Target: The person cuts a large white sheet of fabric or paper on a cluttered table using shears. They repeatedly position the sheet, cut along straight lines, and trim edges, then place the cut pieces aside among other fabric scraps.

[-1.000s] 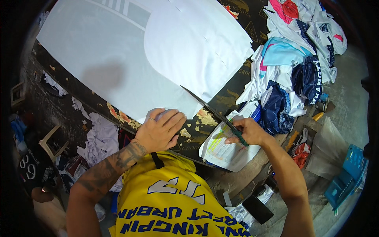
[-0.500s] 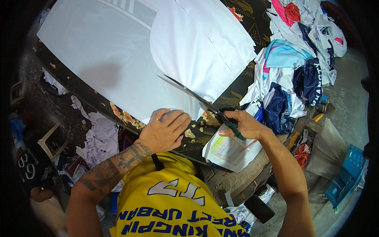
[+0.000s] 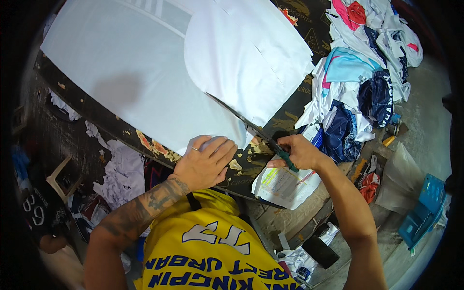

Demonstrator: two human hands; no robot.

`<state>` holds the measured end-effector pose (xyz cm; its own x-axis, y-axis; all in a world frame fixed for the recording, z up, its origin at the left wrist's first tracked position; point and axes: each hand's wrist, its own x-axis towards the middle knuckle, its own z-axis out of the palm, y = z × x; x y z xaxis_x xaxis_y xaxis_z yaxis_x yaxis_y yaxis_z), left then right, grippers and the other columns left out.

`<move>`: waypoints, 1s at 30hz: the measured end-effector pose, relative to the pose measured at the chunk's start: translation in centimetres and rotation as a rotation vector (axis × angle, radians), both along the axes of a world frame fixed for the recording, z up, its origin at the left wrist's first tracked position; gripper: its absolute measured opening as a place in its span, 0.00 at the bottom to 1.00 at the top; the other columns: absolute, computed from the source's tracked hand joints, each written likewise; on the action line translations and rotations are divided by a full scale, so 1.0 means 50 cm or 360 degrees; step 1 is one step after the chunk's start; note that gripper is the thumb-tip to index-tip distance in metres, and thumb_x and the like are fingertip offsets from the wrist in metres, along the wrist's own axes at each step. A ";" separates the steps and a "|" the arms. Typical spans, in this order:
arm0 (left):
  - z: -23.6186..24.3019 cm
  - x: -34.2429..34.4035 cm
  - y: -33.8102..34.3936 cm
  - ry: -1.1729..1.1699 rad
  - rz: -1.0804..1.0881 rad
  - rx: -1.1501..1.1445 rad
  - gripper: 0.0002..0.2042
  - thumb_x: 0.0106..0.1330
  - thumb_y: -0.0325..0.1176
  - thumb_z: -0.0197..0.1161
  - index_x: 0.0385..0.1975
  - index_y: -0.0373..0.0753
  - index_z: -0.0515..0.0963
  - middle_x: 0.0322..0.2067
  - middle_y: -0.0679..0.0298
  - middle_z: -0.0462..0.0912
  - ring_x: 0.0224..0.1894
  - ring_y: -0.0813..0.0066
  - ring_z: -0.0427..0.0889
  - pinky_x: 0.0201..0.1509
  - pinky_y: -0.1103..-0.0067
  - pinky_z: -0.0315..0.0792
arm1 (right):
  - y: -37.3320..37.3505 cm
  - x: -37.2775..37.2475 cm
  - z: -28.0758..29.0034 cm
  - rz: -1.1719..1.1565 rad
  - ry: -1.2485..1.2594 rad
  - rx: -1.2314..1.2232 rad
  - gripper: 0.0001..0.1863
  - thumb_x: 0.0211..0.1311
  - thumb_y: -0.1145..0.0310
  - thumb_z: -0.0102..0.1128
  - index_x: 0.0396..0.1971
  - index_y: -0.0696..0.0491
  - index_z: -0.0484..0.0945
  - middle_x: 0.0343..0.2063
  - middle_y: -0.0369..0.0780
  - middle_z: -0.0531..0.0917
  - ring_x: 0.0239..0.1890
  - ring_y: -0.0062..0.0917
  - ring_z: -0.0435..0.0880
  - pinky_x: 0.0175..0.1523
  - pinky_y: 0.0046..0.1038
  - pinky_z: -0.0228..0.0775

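A large white and pale grey fabric piece [image 3: 145,72] is spread over the dark table, with a white flap [image 3: 246,63] folded over on its right. My left hand [image 3: 205,162] lies flat on the fabric's near edge, fingers stretched out, a ring on one finger. Long dark scissors [image 3: 241,118] with green wrapping on the handle are in my right hand [image 3: 299,152]. Their blades point up and left along the flap's edge, and they look closed together. Part of the lower blade is hidden by cloth.
Printed paper sheets [image 3: 285,181] lie at the table's near edge below my right hand. A heap of white, navy and light-blue cloth pieces [image 3: 348,92] covers the right side. A blue plastic stool [image 3: 423,212] stands far right; a dark phone-like slab [image 3: 320,251] lies lower right.
The scissor blades, slightly apart at the tips before, have come together. My right hand has shifted slightly, and my left hand stays on the fabric edge.
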<state>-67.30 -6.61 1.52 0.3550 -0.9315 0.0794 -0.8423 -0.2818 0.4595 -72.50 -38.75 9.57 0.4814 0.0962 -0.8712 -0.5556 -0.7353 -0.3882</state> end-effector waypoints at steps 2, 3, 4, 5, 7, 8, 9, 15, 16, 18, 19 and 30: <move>0.001 0.001 0.001 0.0021 0.0010 0.0010 0.29 0.66 0.49 0.64 0.65 0.42 0.78 0.64 0.65 0.77 0.71 0.70 0.70 0.74 0.59 0.58 | 0.016 0.006 0.004 -0.0004 -0.0055 -0.0018 0.36 0.50 0.35 0.85 0.25 0.57 0.81 0.16 0.37 0.76 0.23 0.25 0.74 0.32 0.33 0.67; 0.000 0.001 0.002 0.0005 -0.0001 -0.0006 0.29 0.67 0.48 0.64 0.65 0.42 0.78 0.64 0.65 0.77 0.71 0.70 0.70 0.74 0.59 0.58 | 0.024 0.011 0.004 -0.0055 -0.0081 0.0033 0.38 0.48 0.33 0.85 0.26 0.58 0.82 0.17 0.39 0.78 0.23 0.28 0.76 0.33 0.34 0.68; -0.001 0.001 0.003 0.0024 -0.0006 -0.0010 0.28 0.67 0.48 0.64 0.65 0.42 0.78 0.65 0.65 0.77 0.71 0.69 0.70 0.74 0.59 0.58 | 0.036 0.012 0.005 -0.0068 -0.0044 -0.0043 0.38 0.48 0.32 0.84 0.26 0.58 0.83 0.17 0.39 0.78 0.23 0.29 0.76 0.33 0.34 0.68; -0.003 0.002 0.005 0.0033 -0.0005 -0.0018 0.28 0.67 0.48 0.63 0.65 0.42 0.78 0.65 0.65 0.77 0.71 0.69 0.70 0.74 0.59 0.58 | 0.045 0.016 0.005 -0.0089 -0.0041 -0.0036 0.39 0.49 0.31 0.83 0.27 0.58 0.83 0.17 0.39 0.78 0.23 0.29 0.76 0.33 0.35 0.68; -0.007 0.002 0.006 0.0062 -0.0012 -0.0015 0.28 0.68 0.48 0.63 0.65 0.41 0.77 0.65 0.64 0.77 0.71 0.68 0.70 0.75 0.59 0.58 | 0.066 0.018 0.007 -0.0005 0.0003 -0.0202 0.39 0.48 0.31 0.83 0.31 0.58 0.85 0.18 0.40 0.79 0.24 0.30 0.77 0.34 0.35 0.69; -0.007 0.004 0.004 0.0094 -0.0008 -0.0048 0.28 0.68 0.48 0.63 0.65 0.41 0.77 0.65 0.63 0.77 0.71 0.68 0.70 0.75 0.59 0.58 | 0.076 0.017 0.008 -0.0100 -0.0059 -0.0081 0.39 0.48 0.31 0.83 0.31 0.58 0.86 0.18 0.40 0.79 0.23 0.30 0.77 0.34 0.35 0.69; -0.006 0.006 0.003 0.0125 -0.0005 -0.0060 0.28 0.68 0.48 0.63 0.65 0.41 0.77 0.65 0.63 0.77 0.71 0.68 0.70 0.75 0.59 0.58 | 0.089 0.016 0.009 -0.0154 -0.0107 -0.0082 0.39 0.48 0.31 0.83 0.31 0.58 0.86 0.18 0.40 0.79 0.23 0.30 0.77 0.34 0.35 0.70; 0.056 0.070 0.029 0.0836 -0.0070 -0.0197 0.23 0.64 0.32 0.66 0.60 0.37 0.77 0.64 0.57 0.77 0.72 0.59 0.71 0.76 0.56 0.61 | 0.178 0.012 0.010 -0.0327 0.0066 -0.0178 0.44 0.47 0.27 0.81 0.38 0.61 0.87 0.20 0.44 0.82 0.27 0.37 0.85 0.39 0.38 0.75; 0.074 0.096 0.049 0.0841 -0.0047 -0.0199 0.22 0.63 0.31 0.66 0.58 0.36 0.78 0.62 0.57 0.78 0.71 0.58 0.72 0.75 0.55 0.62 | 0.199 0.012 0.013 -0.0430 -0.0060 -0.0101 0.44 0.48 0.27 0.81 0.36 0.61 0.87 0.21 0.45 0.83 0.28 0.38 0.85 0.40 0.38 0.76; 0.103 0.163 0.102 0.0789 -0.0040 -0.0161 0.20 0.61 0.28 0.65 0.55 0.35 0.79 0.60 0.56 0.79 0.69 0.56 0.74 0.74 0.54 0.64 | 0.241 0.020 0.017 -0.0562 -0.0199 -0.0101 0.43 0.48 0.27 0.81 0.33 0.60 0.87 0.23 0.46 0.84 0.29 0.39 0.86 0.40 0.39 0.76; 0.110 0.199 0.130 0.0826 0.0037 -0.0155 0.18 0.59 0.24 0.64 0.52 0.35 0.80 0.57 0.56 0.81 0.67 0.54 0.76 0.73 0.54 0.66 | 0.261 0.027 0.017 -0.0653 -0.0090 -0.0088 0.43 0.48 0.27 0.80 0.32 0.61 0.86 0.25 0.48 0.85 0.31 0.42 0.86 0.42 0.40 0.77; 0.041 0.410 0.227 0.1171 -0.0632 0.0151 0.10 0.57 0.20 0.65 0.39 0.37 0.81 0.55 0.60 0.81 0.70 0.56 0.73 0.71 0.57 0.71 | 0.471 0.139 0.020 -0.1303 0.0117 -0.0111 0.41 0.50 0.32 0.83 0.31 0.62 0.83 0.23 0.48 0.83 0.27 0.39 0.82 0.39 0.39 0.76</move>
<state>-46.81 4.74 3.57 -0.0698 -0.9892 -0.1292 -0.3819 -0.0931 0.9195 -65.55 -15.21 10.59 0.3169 -0.3159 -0.8943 -0.9484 -0.1077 -0.2981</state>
